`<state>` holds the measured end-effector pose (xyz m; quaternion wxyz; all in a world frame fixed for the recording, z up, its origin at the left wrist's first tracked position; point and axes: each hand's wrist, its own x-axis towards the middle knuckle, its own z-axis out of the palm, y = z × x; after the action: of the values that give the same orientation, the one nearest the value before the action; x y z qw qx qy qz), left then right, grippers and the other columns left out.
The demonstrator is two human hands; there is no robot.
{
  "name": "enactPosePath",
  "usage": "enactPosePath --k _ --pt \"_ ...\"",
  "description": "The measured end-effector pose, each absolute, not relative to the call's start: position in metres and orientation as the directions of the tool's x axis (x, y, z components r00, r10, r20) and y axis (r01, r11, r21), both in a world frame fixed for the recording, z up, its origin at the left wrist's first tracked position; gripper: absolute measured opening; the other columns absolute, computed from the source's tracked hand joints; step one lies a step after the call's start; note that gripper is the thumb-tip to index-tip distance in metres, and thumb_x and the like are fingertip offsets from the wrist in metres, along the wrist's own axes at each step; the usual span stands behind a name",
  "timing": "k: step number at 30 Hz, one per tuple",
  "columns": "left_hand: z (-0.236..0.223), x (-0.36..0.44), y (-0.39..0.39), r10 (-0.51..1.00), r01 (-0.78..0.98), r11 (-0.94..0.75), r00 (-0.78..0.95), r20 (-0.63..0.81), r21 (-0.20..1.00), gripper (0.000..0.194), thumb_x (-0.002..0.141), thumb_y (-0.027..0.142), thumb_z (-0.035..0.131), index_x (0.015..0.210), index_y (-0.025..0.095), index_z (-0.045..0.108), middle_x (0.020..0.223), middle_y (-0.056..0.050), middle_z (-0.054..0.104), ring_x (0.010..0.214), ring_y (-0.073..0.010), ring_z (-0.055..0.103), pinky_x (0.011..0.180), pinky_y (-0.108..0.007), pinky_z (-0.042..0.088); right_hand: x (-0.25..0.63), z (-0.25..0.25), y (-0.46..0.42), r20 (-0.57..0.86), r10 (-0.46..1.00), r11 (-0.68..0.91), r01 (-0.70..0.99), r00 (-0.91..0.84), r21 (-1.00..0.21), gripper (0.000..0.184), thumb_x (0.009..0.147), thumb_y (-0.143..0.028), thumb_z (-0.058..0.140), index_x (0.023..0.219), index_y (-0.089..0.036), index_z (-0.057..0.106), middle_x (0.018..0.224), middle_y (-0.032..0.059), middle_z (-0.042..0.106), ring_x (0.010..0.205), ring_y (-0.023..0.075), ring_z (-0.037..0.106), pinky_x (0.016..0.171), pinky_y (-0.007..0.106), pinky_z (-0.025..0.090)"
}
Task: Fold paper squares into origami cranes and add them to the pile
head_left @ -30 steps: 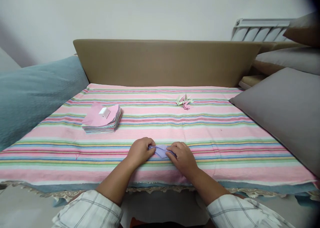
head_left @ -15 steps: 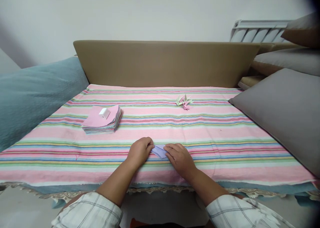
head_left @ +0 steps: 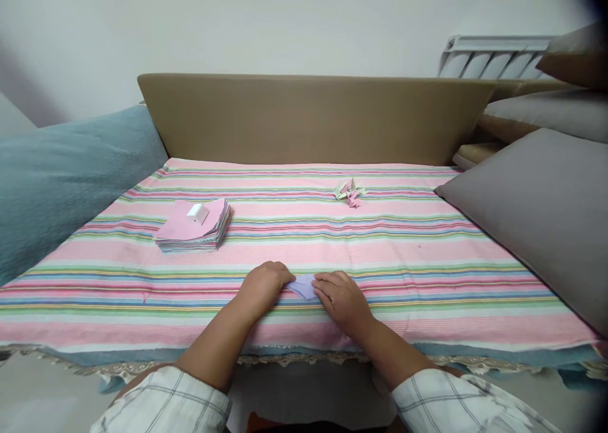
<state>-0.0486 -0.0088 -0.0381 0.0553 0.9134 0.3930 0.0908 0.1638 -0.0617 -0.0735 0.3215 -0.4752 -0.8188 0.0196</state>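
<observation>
A small folded piece of lavender paper lies on the striped cloth between my two hands. My left hand is closed at the paper's left end, its fingertips on the edge and covering it. At the right end my right hand pinches the paper with thumb and fingers. Folds show in the paper's middle; both ends are hidden under my fingers.
A stack of coloured paper sheets sits at left, a small white block on top. Folded paper cranes, green and pink, rest farther back. Grey cushions flank the right, a blue bolster the left. The striped cloth covers the seat.
My left hand has shifted its fingers along the paper's left upper edge and now lies flatter over it. My right hand stays almost where it was at the right end.
</observation>
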Motion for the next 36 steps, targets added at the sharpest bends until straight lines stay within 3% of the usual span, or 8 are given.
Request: enactPosePath --k 5,7,9,12,17,32,36 --pt "-0.034 -0.05 -0.013 0.75 0.697 -0.661 0.617 0.237 0.277 0.026 0.085 0.019 0.045 0.101 0.024 0.065 0.096 -0.004 0.066 0.088 -0.0167 0.058 0.081 -0.029 0.045 0.164 -0.073 -0.062 0.507 0.791 0.549 0.764 -0.343 -0.338 0.022 0.089 -0.023 0.048 0.099 -0.02 0.066 0.102 0.006 0.067 0.09 0.0203 0.056 0.079 0.036 0.045" --pt "-0.031 -0.045 -0.024 0.727 0.695 -0.679 0.591 0.349 0.237 0.028 0.085 0.017 0.044 0.104 0.023 0.064 0.099 -0.005 0.063 0.093 -0.0178 0.054 0.086 -0.033 0.043 0.164 -0.073 -0.062 0.505 0.792 0.547 0.767 -0.344 -0.336 0.022 0.089 -0.024 0.048 0.1 -0.02 0.066 0.102 0.0062 0.067 0.09 0.0204 0.056 0.079 0.036 0.045" --pt "-0.029 -0.039 -0.038 0.678 0.697 -0.707 0.62 0.395 0.121 0.027 0.083 0.017 0.048 0.099 0.029 0.066 0.089 -0.004 0.059 0.086 -0.0183 0.052 0.096 -0.044 0.034 0.164 -0.074 -0.062 0.502 0.794 0.543 0.771 -0.343 -0.334 0.022 0.089 -0.025 0.047 0.1 -0.021 0.066 0.102 0.0062 0.066 0.09 0.0202 0.057 0.079 0.036 0.045" --pt "-0.032 -0.033 -0.057 0.644 0.689 -0.725 0.671 0.368 0.014 0.026 0.085 0.026 0.05 0.104 0.038 0.063 0.082 -0.002 0.054 0.083 -0.0178 0.048 0.1 -0.052 0.023 0.164 -0.075 -0.061 0.496 0.796 0.541 0.776 -0.347 -0.326 0.022 0.089 -0.024 0.047 0.101 -0.021 0.066 0.103 0.0061 0.066 0.09 0.02 0.056 0.079 0.036 0.045" --pt "-0.042 -0.034 -0.065 0.699 0.738 -0.675 0.637 0.325 0.005 0.028 0.085 0.034 0.051 0.111 0.043 0.058 0.086 -0.002 0.054 0.085 -0.0188 0.046 0.097 -0.049 0.023 0.164 -0.077 -0.061 0.498 0.791 0.547 0.777 -0.356 -0.312 0.023 0.089 -0.023 0.047 0.101 -0.02 0.066 0.103 0.0064 0.066 0.091 0.0199 0.056 0.079 0.036 0.045" --pt "-0.035 -0.052 -0.062 0.784 0.821 -0.568 0.56 0.266 -0.052 0.031 0.079 0.047 0.057 0.108 0.036 0.061 0.084 -0.003 0.058 0.084 -0.0218 0.051 0.088 -0.045 0.027 0.164 -0.076 -0.061 0.518 0.774 0.561 0.774 -0.364 -0.295 0.024 0.09 -0.025 0.044 0.1 -0.021 0.066 0.103 0.0064 0.067 0.09 0.02 0.058 0.079 0.037 0.045" --pt "-0.037 -0.053 -0.06 0.771 0.806 -0.592 0.566 0.291 0.002 0.029 0.079 0.043 0.057 0.105 0.031 0.061 0.083 -0.003 0.06 0.083 -0.021 0.054 0.09 -0.045 0.027 0.164 -0.077 -0.062 0.514 0.781 0.549 0.781 -0.354 -0.297 0.024 0.09 -0.026 0.045 0.1 -0.021 0.066 0.103 0.0064 0.067 0.091 0.0196 0.057 0.079 0.036 0.046"
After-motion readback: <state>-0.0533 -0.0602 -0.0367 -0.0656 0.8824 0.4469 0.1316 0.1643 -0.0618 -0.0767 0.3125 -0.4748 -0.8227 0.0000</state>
